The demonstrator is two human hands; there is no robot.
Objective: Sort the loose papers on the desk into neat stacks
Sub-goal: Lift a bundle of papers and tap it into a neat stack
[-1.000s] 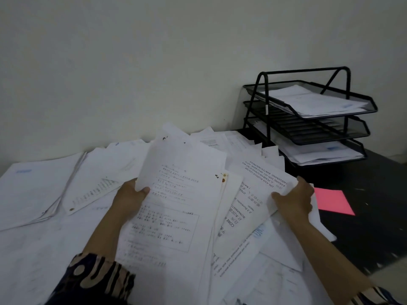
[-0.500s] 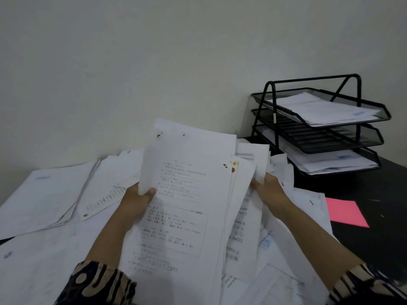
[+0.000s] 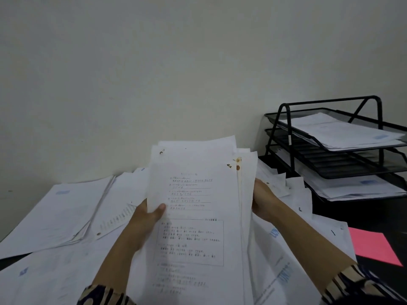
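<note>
I hold a bundle of white printed sheets [image 3: 193,208] upright in front of me. My left hand [image 3: 145,219] grips its left edge, thumb on the top page. My right hand [image 3: 263,201] grips the right edge, with its fingers hidden behind the sheets. The edges of the bundle are nearly lined up, and rust stains mark its top right corner. Loose papers [image 3: 66,216] cover the desk to the left and below, and more loose sheets [image 3: 308,219] lie under my right arm.
A black three-tier mesh tray [image 3: 284,133] stands at the back right, with papers on its top and bottom tiers. A pink sheet [image 3: 372,245] lies on the dark desk [image 3: 363,214] at the right. A pale wall rises directly behind the desk.
My right hand swung in from the far right and brought its sheets against the bundle. The bundle has risen and its edges have come together.
</note>
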